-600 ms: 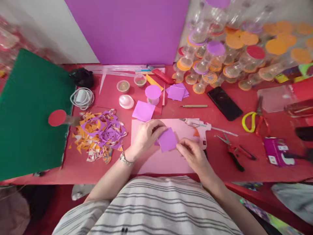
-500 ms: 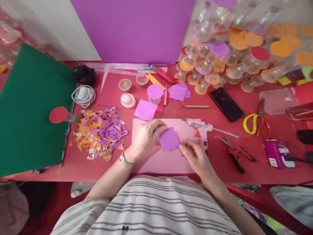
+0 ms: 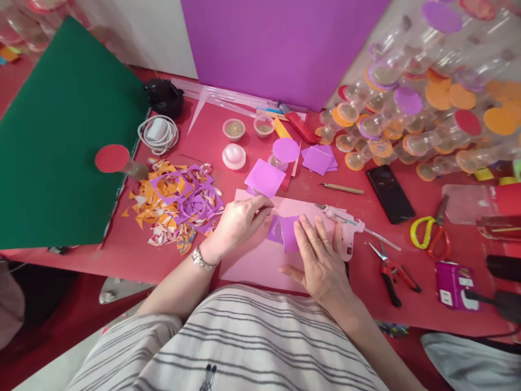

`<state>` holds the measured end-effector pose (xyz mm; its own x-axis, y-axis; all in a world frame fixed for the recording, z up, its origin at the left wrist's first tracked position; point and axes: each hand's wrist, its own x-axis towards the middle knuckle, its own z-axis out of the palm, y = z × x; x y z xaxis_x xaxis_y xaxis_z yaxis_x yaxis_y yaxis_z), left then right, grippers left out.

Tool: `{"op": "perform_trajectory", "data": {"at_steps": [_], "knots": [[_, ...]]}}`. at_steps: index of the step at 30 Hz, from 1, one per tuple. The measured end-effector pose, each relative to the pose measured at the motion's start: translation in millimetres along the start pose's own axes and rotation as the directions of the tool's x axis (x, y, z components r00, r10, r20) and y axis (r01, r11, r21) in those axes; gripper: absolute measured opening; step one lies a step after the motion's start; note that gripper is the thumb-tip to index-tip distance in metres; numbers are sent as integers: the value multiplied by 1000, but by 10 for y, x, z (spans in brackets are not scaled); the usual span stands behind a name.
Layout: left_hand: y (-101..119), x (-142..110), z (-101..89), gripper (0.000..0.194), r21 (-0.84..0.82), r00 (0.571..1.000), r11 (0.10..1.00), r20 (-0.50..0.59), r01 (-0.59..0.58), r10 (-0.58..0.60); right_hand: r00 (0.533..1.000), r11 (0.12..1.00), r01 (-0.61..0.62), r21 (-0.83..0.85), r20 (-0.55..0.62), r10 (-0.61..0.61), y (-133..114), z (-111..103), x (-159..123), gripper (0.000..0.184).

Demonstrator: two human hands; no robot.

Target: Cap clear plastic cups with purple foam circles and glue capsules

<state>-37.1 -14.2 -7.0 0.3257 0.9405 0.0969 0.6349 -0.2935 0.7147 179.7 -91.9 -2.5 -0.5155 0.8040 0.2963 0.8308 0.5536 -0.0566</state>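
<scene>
The purple square (image 3: 290,234) lies on the pink sheet (image 3: 244,267), its right part under my fingers. What shows of its left edge runs nearly straight away from me, leaning slightly left at the far end; with the rest covered, I can't tell a long axis. It looks thin, matt and smooth, with straight-cut edges. A darker purple piece (image 3: 275,230) sits against its left side, also over the pink sheet.

My right hand (image 3: 319,258) is palm down, opened wide, fingers on the square and thumb out to the left. My left hand (image 3: 241,221) is curled narrow over the sheet's far left part, thumb near the forefinger; I can't tell whether it grips anything.

At the sheet's right side lies the pale pink plastic glue gun (image 3: 345,221), nozzle pointing left and a little away from me, a clear stick trailing right. Left of the sheet, curly orange and purple scraps (image 3: 183,203) are heaped on the red desk (image 3: 136,258).
</scene>
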Motion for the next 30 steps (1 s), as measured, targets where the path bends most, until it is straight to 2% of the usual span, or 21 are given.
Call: {"op": "perform_trajectory", "data": {"at_steps": [4,8,15,20,24,27,29,30], "knots": [[2,-11,17,14,48,997,999,80,-23,19,999,999,-4,-50,43,6,-15,42,12,73],[11,2,36,17,24,986,999,166,-34,29,1000,999,-8,-51,27,9,-20,43,22,74],[-18,48,70,33,-133,941,990,326,-53,94,999,999,-22,-43,34,23,-34,61,11,77],[-1,7,222,40,-252,944,967,306,-49,127,999,999,-32,-25,2,32,-44,112,15,75],[39,-17,336,28,-278,961,960,255,-34,108,999,997,-24,71,-41,27,11,120,-16,78],[85,-6,313,23,-298,972,954,212,-35,102,975,958,-81,277,-179,134,65,79,-88,75],[113,0,252,26,-330,981,943,160,-48,106,918,873,-173,456,-247,311,84,66,-142,68],[124,-2,219,26,-349,985,935,134,-60,113,875,802,-230,551,-244,418,87,76,-166,62]]}}
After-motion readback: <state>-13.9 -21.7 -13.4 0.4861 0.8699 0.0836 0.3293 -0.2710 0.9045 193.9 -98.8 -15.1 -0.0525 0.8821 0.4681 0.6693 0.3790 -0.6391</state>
